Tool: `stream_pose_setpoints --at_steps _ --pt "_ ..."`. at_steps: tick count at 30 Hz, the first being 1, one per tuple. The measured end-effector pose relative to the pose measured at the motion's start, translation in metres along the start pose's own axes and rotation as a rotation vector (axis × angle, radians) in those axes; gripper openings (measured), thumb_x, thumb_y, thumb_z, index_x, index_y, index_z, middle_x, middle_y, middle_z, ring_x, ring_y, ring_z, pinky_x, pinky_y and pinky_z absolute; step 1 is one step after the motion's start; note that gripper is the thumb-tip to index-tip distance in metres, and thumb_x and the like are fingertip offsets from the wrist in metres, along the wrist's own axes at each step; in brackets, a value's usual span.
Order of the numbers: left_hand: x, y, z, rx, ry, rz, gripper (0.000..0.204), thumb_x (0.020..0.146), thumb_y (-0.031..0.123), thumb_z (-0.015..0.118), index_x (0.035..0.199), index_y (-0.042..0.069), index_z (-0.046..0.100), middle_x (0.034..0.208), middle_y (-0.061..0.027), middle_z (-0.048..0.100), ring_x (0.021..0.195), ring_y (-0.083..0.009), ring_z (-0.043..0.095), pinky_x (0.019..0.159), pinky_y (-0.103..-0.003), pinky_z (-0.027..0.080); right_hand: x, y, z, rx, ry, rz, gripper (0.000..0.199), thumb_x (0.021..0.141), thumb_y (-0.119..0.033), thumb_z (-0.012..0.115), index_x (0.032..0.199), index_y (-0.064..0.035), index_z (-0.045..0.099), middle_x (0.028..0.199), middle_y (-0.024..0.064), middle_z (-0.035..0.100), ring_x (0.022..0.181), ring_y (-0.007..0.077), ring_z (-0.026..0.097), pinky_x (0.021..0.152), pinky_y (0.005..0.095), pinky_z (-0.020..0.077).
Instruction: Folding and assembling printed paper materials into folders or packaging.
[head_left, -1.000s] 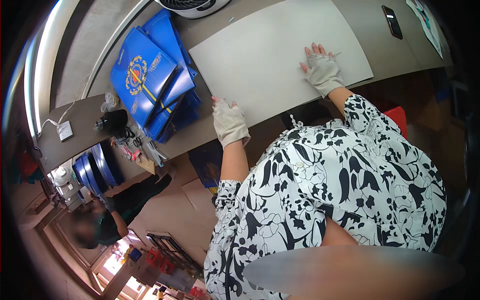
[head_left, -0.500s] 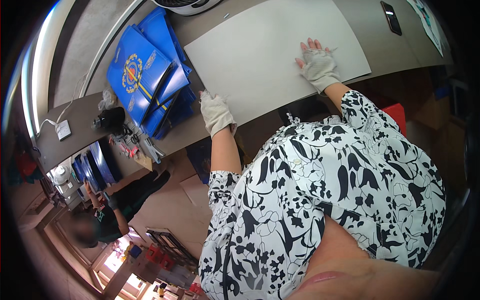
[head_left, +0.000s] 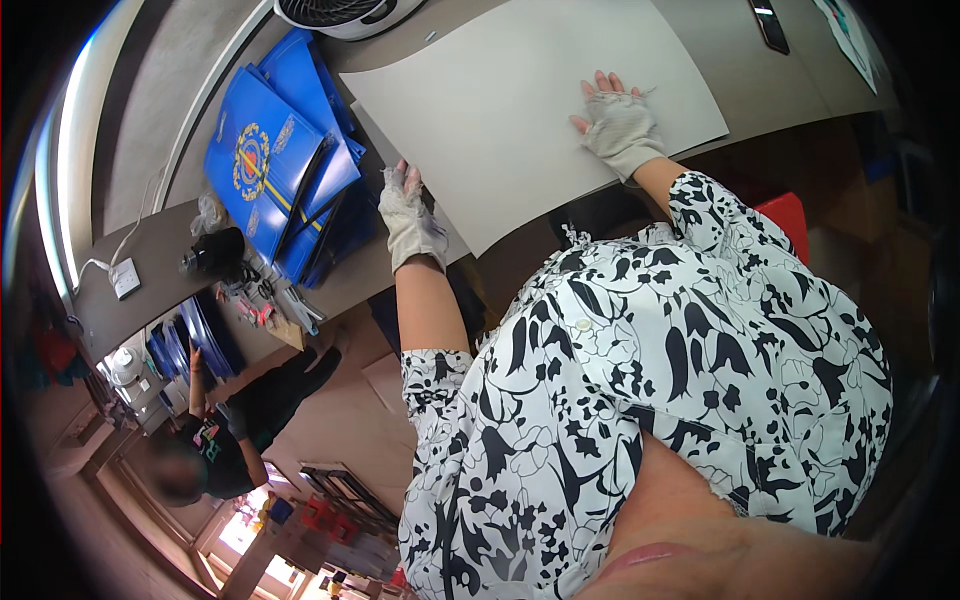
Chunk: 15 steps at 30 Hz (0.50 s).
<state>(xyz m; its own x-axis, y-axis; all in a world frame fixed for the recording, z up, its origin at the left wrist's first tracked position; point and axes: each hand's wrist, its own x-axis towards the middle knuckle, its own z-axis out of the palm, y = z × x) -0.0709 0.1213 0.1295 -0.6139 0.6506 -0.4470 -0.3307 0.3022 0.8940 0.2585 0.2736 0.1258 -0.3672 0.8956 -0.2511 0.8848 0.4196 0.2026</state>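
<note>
Where the counter (head_left: 830, 80) runs widest in front of me, the white sheet (head_left: 520, 130) lies along its near edge, one corner reaching about to that edge. Its left side stands a little off a paler strip of a lower sheet (head_left: 455, 237), which shows between it and my glove. My left hand (head_left: 412, 220) is at that left side, fingertips close together and touching the margin; whether they pinch the sheet I cannot tell. My right hand (head_left: 618, 125) lies palm down on the sheet toward its right end, fingers apart and thumb out to the side, gripping nothing. Both hands wear pale gloves with the fingertips bare.

Just left of my left hand, the blue pile (head_left: 285, 110) leans askew on the counter, a round gold emblem on its top face. Beyond the sheet, a fan (head_left: 345, 12) stands at the far edge, with a small pale bit (head_left: 430, 36) near it. Toward the far right corner is a phone (head_left: 770, 28), then some papers (head_left: 850, 45) at the right end. Along the left end are a clear bag (head_left: 210, 213), a black thing (head_left: 215, 255), scissors (head_left: 265, 289) near the near edge, and a white socket (head_left: 125, 279). Further off, a co-worker (head_left: 225, 440) reaches toward blue stacks (head_left: 195, 335).
</note>
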Motion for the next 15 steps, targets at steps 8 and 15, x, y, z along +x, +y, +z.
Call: stream_pose_setpoints --at_steps 8,15 --pt "0.011 -0.023 0.030 -0.099 -0.154 -0.060 0.059 0.095 0.026 0.075 0.146 0.003 0.055 0.096 -0.0014 0.065 0.069 -0.0098 0.056 0.063 -0.025 0.047 0.000 -0.002 -0.021 0.019 0.016 -0.001 0.082 0.093 -0.072 0.050 0.158 -0.0231 0.040 0.167 0.0077 0.033 0.155 0.0253 0.029 0.126 0.0532 0.0189" --pt "-0.010 -0.023 0.083 0.533 -0.202 0.285 0.086 0.078 0.028 0.087 0.150 -0.002 0.050 0.088 -0.0025 0.056 0.080 -0.0154 0.055 0.074 -0.031 0.049 0.040 -0.034 -0.041 0.645 0.007 -0.380 0.067 0.093 -0.061 0.063 0.132 -0.0068 0.066 0.137 0.0178 0.064 0.130 0.0317 0.059 0.110 0.0429 0.0444"
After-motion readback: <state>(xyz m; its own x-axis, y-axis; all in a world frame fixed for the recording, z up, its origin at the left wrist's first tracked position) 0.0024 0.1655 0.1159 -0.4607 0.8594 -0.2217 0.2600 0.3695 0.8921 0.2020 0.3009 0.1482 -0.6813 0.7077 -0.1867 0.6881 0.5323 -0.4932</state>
